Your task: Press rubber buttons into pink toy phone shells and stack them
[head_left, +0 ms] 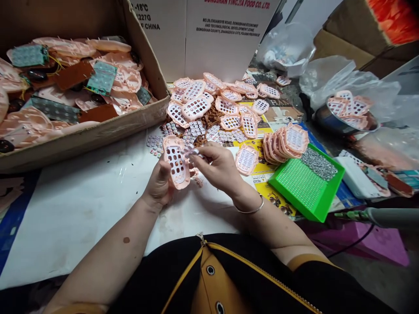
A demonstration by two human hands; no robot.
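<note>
My left hand (159,184) is closed around a pink plastic toy phone cover (176,163), which has rows of square holes in a white panel. It stands tilted up over the white table surface. Close to its upper right edge, my right hand (218,166) pinches a small keypad strip (191,151) of pale buttons between thumb and fingers. Behind both hands lie a heap of similar pink covers (196,107) and several loose keypad pieces (194,131). To the right of my right hand, a cover with its buttons fitted (247,159) lies flat.
A cardboard box (144,117) of pink shells and circuit boards stands at left. On the right are a stack of covers (283,144), a green tray (314,213) with screws (319,163), a metal bowl (347,124) of covers and an electric screwdriver (386,217).
</note>
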